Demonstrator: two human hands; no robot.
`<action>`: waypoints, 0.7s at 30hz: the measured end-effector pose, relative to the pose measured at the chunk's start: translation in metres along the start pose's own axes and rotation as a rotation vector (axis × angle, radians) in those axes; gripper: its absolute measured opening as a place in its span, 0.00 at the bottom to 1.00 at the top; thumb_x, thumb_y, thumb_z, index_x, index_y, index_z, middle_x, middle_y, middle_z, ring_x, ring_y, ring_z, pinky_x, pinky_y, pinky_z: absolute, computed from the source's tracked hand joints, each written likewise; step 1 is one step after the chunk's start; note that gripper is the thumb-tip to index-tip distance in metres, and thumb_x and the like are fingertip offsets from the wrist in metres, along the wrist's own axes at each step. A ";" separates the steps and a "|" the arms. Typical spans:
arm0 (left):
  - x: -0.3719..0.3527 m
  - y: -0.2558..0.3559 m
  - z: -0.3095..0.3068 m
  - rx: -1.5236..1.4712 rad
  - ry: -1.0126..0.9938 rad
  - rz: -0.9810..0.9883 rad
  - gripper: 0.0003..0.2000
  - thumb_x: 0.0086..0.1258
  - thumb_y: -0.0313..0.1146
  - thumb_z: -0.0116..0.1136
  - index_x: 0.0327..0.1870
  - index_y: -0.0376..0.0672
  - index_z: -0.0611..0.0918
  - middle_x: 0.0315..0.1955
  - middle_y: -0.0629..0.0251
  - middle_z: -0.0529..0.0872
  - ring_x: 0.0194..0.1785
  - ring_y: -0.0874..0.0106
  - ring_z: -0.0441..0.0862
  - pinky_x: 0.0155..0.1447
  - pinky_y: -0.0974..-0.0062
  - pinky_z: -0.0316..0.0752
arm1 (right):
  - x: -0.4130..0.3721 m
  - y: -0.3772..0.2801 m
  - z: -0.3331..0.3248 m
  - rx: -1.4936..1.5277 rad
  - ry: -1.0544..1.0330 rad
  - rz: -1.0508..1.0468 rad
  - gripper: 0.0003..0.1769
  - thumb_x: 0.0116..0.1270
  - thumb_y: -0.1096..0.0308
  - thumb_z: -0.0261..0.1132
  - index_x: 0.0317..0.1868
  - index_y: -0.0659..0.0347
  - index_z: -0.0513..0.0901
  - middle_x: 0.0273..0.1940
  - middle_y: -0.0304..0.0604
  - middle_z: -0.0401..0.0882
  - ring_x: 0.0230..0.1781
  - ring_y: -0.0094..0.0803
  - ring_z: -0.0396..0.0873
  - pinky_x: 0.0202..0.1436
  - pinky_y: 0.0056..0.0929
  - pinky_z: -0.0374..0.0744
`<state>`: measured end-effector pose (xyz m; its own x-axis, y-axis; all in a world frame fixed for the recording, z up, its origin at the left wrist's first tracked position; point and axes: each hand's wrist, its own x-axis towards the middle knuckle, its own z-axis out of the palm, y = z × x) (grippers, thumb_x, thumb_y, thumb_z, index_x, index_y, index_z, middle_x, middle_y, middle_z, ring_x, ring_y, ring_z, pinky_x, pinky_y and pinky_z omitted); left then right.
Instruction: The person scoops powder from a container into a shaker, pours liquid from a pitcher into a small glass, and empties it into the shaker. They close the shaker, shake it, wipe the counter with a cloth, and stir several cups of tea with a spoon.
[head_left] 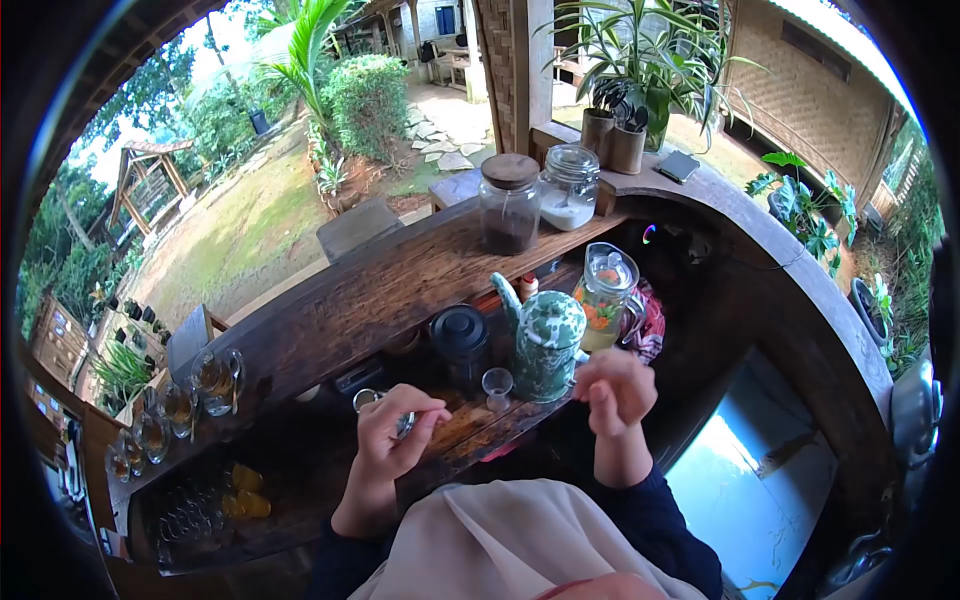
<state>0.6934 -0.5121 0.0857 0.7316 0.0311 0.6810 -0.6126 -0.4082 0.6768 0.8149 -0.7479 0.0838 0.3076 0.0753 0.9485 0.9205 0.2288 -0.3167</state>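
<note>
My left hand [392, 440] is closed around a small metal utensil [368, 399], which looks like a strainer or scoop. Its round end pokes out above my fingers, over the wooden worktop [300, 450]. My right hand [615, 392] hovers with its fingers curled together, just right of a green patterned teapot [546, 345]; I see nothing in it. A small clear glass [497, 384] stands between my hands, next to the teapot. A black lidded jar [460, 338] stands behind the glass.
A glass pitcher [606, 293] with orange decoration stands behind the teapot. Two lidded glass jars [510, 205] [568, 188] stand on the raised wooden counter [350, 300]. Several glass mugs [216, 381] line the left end. Potted plants [625, 140] stand at the back.
</note>
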 end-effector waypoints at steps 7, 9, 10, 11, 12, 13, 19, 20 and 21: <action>-0.005 0.000 -0.001 0.088 0.148 -0.008 0.03 0.62 0.21 0.55 0.36 0.35 0.80 0.25 0.59 0.83 0.30 0.71 0.82 0.37 0.78 0.75 | 0.055 0.071 -0.043 -0.051 0.226 0.118 0.06 0.68 0.79 0.54 0.42 0.71 0.76 0.26 0.38 0.76 0.21 0.16 0.71 0.23 0.14 0.66; -0.007 0.000 -0.002 0.100 0.162 -0.013 0.03 0.63 0.24 0.54 0.35 0.36 0.79 0.24 0.59 0.84 0.29 0.71 0.80 0.39 0.75 0.74 | 0.077 0.117 -0.061 -0.103 0.231 0.224 0.07 0.68 0.76 0.57 0.43 0.69 0.77 0.26 0.36 0.76 0.23 0.14 0.69 0.24 0.12 0.65; -0.008 -0.001 -0.002 0.116 0.163 -0.002 0.03 0.63 0.24 0.54 0.35 0.35 0.79 0.24 0.60 0.84 0.29 0.71 0.80 0.38 0.76 0.74 | 0.089 0.141 -0.069 -0.136 0.232 0.258 0.07 0.68 0.75 0.58 0.44 0.68 0.78 0.26 0.35 0.76 0.23 0.13 0.69 0.25 0.12 0.66; -0.008 -0.002 -0.003 0.132 0.167 0.009 0.04 0.63 0.24 0.54 0.35 0.35 0.79 0.24 0.60 0.84 0.28 0.72 0.80 0.37 0.77 0.74 | 0.100 0.165 -0.077 -0.169 0.230 0.291 0.07 0.68 0.74 0.59 0.44 0.67 0.78 0.26 0.34 0.76 0.24 0.13 0.69 0.26 0.12 0.67; -0.009 -0.003 -0.003 0.132 0.170 0.011 0.04 0.63 0.24 0.54 0.35 0.35 0.79 0.24 0.60 0.84 0.28 0.72 0.80 0.37 0.77 0.74 | 0.110 0.189 -0.085 -0.250 0.234 0.264 0.07 0.67 0.73 0.60 0.43 0.66 0.79 0.27 0.35 0.77 0.25 0.14 0.70 0.27 0.13 0.69; -0.010 -0.003 -0.003 0.161 0.169 0.019 0.04 0.64 0.25 0.52 0.35 0.34 0.78 0.25 0.60 0.83 0.27 0.75 0.77 0.36 0.79 0.71 | 0.119 0.211 -0.092 -0.330 0.236 0.237 0.07 0.67 0.72 0.61 0.43 0.66 0.79 0.27 0.35 0.77 0.25 0.15 0.71 0.28 0.14 0.70; -0.022 -0.006 -0.010 0.259 0.233 -0.026 0.06 0.66 0.27 0.49 0.38 0.33 0.76 0.26 0.59 0.82 0.28 0.76 0.77 0.36 0.80 0.71 | 0.173 0.313 -0.120 -0.757 0.197 0.162 0.12 0.59 0.71 0.65 0.44 0.64 0.81 0.33 0.46 0.80 0.33 0.36 0.80 0.39 0.32 0.77; -0.021 -0.004 -0.009 0.273 0.290 -0.039 0.05 0.65 0.25 0.50 0.36 0.33 0.77 0.25 0.60 0.83 0.27 0.76 0.77 0.34 0.81 0.70 | 0.181 0.325 -0.123 -0.795 0.196 0.176 0.13 0.58 0.71 0.66 0.44 0.64 0.81 0.33 0.46 0.80 0.32 0.37 0.79 0.39 0.33 0.77; -0.020 -0.003 -0.009 0.286 0.345 -0.055 0.04 0.63 0.24 0.51 0.33 0.34 0.78 0.24 0.60 0.84 0.25 0.76 0.78 0.32 0.82 0.69 | 0.187 0.336 -0.127 -0.835 0.192 0.194 0.13 0.58 0.70 0.66 0.44 0.64 0.81 0.32 0.46 0.80 0.32 0.38 0.79 0.39 0.33 0.77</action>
<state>0.6778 -0.5036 0.0724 0.5888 0.3419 0.7324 -0.4329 -0.6317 0.6430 1.2118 -0.7799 0.1546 0.4430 -0.1427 0.8851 0.6999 -0.5618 -0.4409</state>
